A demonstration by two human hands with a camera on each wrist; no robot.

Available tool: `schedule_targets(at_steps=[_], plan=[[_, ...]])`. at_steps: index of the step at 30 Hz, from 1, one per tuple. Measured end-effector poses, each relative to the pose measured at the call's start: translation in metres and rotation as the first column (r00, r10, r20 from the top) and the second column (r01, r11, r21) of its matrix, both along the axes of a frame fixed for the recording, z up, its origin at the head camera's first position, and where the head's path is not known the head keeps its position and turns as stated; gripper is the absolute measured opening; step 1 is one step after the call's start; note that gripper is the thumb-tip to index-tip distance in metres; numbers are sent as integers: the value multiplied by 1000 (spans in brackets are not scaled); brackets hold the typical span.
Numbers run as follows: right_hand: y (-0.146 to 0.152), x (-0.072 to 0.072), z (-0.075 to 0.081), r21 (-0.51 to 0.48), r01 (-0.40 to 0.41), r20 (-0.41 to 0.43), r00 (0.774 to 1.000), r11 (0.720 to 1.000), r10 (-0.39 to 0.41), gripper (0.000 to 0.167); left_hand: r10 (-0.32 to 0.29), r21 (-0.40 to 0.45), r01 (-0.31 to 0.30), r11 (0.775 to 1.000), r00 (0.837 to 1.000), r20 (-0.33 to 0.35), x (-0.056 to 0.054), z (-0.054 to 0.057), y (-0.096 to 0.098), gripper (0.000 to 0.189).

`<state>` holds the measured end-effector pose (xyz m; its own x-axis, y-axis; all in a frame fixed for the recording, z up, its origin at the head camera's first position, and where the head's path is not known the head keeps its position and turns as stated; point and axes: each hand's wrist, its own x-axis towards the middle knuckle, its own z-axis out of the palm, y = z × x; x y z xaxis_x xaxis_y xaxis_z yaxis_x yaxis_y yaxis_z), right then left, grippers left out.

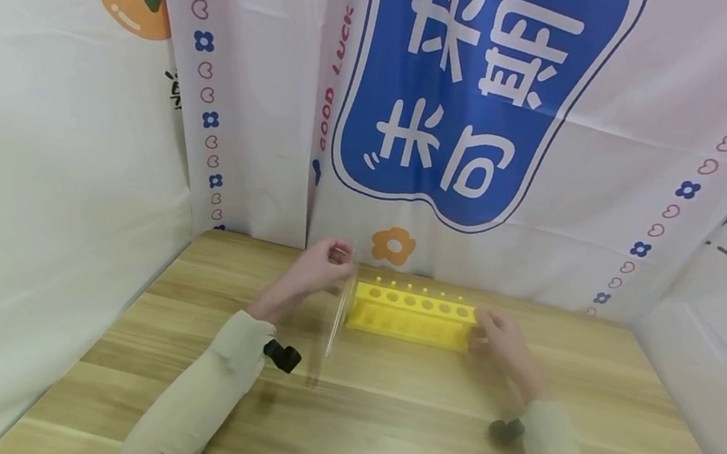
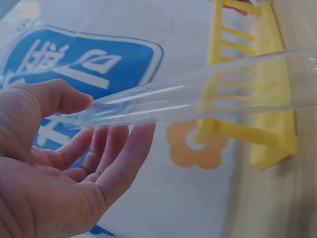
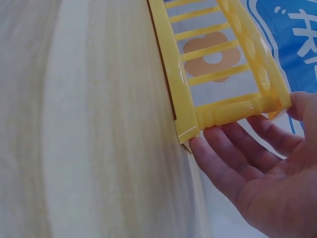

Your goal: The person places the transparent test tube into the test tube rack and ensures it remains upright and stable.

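Left hand [image 1: 321,266] pinching a clear tube [image 1: 340,313], right hand [image 1: 503,346] gripping the end of a yellow rack [image 1: 414,310]

From where I stand, both pale-sleeved forearms reach forward over the wood-grain surface [image 1: 378,423], wrists angled inward. The left hand is raised, its thumb on one side of the tube near the upper end and its fingertips [image 2: 133,153] against the other; from those fingers the tube slants down toward the person, just beside the rack's left end. The right thumb sits at the rack's top corner while the other fingers spread along the end post below; from them the rack runs leftward, its row of round holes facing up. Beyond the fingers of both hands hangs a printed cloth [image 1: 266,128]
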<state>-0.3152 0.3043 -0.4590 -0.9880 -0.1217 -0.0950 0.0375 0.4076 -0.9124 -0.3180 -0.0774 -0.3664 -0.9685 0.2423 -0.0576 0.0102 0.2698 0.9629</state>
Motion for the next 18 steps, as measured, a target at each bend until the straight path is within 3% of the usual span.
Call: schedule_targets(at_steps=[9,13,18], plan=[[-1,-1,0,-21,-3,1,1000,1000,3,68,-17,-23,13,1000,987,-157,1,30,11,37],[-1,-1,1,-23,4,1,1000,1000,-3,67,0,-18,-5,1000,968,-249,0,41,18,37],[-2,2,2,-17,-1,5,1000,1000,1,67,32,15,-28,999,944,-328,-1,47,25,36]])
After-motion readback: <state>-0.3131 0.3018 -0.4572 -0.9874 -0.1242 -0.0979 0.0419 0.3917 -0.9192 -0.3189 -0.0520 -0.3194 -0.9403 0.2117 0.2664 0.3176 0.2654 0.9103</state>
